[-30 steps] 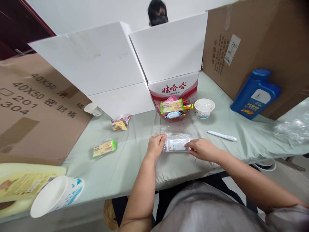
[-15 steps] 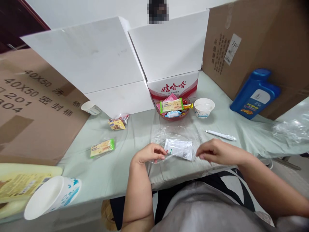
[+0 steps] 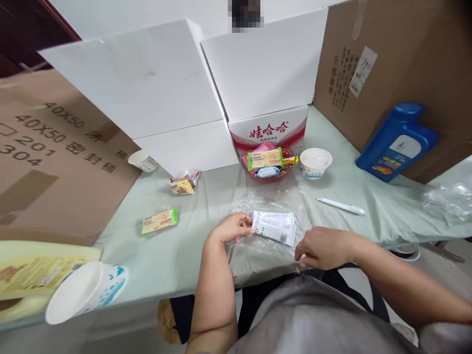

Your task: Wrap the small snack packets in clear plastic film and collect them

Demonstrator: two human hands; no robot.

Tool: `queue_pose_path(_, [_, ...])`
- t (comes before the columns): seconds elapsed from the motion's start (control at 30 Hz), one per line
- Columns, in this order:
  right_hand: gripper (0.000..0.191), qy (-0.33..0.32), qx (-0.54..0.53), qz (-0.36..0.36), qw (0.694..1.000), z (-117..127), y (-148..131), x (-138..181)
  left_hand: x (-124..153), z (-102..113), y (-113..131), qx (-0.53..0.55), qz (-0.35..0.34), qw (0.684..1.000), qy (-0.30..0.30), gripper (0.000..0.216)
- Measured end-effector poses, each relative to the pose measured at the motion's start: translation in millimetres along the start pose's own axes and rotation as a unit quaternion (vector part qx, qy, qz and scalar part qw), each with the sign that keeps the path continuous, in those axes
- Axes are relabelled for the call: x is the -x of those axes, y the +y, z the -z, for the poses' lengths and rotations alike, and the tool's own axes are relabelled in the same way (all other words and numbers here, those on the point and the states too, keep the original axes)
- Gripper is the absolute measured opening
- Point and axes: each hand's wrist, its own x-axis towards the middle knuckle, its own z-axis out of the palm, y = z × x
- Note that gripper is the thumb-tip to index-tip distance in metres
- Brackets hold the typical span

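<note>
Two white flat packets (image 3: 275,231) overlap on a crumpled clear plastic bag (image 3: 254,200) at the front of the table. My left hand (image 3: 231,229) is at the packets' left end, its fingers bent and its thumb against the near packet's corner. My right hand (image 3: 326,247) is lower, at the table's front edge to the right of the packets. Its fingers are curled down and closed on the near right edge of the plastic; the fingertips are partly hidden.
Behind the packets stand a red bowl (image 3: 267,178) of wrapped snacks and a paper bowl (image 3: 315,169). A white pen (image 3: 341,205) lies right, a biscuit pack (image 3: 160,221) and snack packets (image 3: 182,185) left. Another paper cup (image 3: 106,290), a blue bottle (image 3: 396,147) and cartons (image 3: 391,59) stand around.
My right hand has come down toward the table's front edge. The packets now show more plainly, overlapping, with less plastic over them. My left hand has shifted slightly up against the packets.
</note>
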Motion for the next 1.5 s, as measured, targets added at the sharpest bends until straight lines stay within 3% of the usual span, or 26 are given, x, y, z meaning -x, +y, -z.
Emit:
queue_pose_path(0.1, [0.032,0.103,-0.045,-0.003,0.994,1.7,3.4,-13.3,1.4,0.9,1.7,0.005,-0.021,1.0,0.021,0.041])
queue_pose_path(0.17, [0.033,0.198,-0.016,-0.048,0.979,-4.1,8.4,-34.2,2.1,2.0,4.1,0.019,-0.068,0.993,0.093,0.036])
queue_pose_path(0.23, [0.043,0.239,0.037,-0.075,0.967,-13.5,12.3,-57.6,1.0,2.3,5.5,0.048,-0.128,0.975,0.174,0.034])
queue_pose_path(0.3, [0.062,0.237,0.076,-0.089,0.964,-22.1,13.8,-76.6,-2.3,1.0,5.1,0.064,-0.166,0.964,0.199,0.037])
queue_pose_path(0.43, [0.079,0.215,0.109,-0.136,0.961,-26.6,12.0,-90.8,-11.4,-4.4,1.4,-0.023,-0.157,0.976,0.15,0.052])
queue_pose_path(0.67, [0.06,0.172,0.051,-0.144,0.973,-16.2,11.5,-78.6,-10.7,-6.2,1.9,-0.111,-0.164,0.972,0.129,0.063])
queue_pose_path(0.77, [0.051,0.152,0.014,-0.137,0.979,5.6,14.6,-68.3,-8.4,-6.4,3.9,-0.118,-0.164,0.971,0.125,0.064])
queue_pose_path(0.83, [0.046,0.21,0.002,-0.136,0.968,33.2,20.5,-61.0,-8.4,-6.9,4.6,-0.12,-0.162,0.972,0.122,0.064])
queue_pose_path(0.9, [0.045,0.317,-0.023,-0.147,0.937,68.7,31.8,-56.5,-9.7,-7.3,4.5,-0.123,-0.16,0.971,0.126,0.061])
queue_pose_path(1.0, [0.046,0.482,-0.047,-0.203,0.851,124.3,59.8,-60.8,-13.1,-7.8,3.6,-0.142,-0.159,0.968,0.136,0.058])
queue_pose_path(1.03, [0.047,0.515,-0.047,-0.232,0.824,140.4,71.1,-65.3,-14.2,-7.8,3.3,-0.151,-0.158,0.966,0.138,0.058])
queue_pose_path(1.1, [0.048,0.52,-0.039,-0.29,0.803,166.4,93.6,-77.3,-16.1,-8.0,3.1,-0.168,-0.155,0.963,0.141,0.058])
queue_pose_path(1.27, [0.051,0.437,0.041,-0.314,0.841,192.5,128.8,-115.1,-18.7,-7.9,1.9,-0.182,-0.154,0.96,0.148,0.057])
queue_pose_path(1.5, [0.041,0.385,0.07,-0.271,0.879,194.0,122.1,-155.4,-22.1,-6.7,-3.6,-0.142,-0.152,0.967,0.15,0.056])
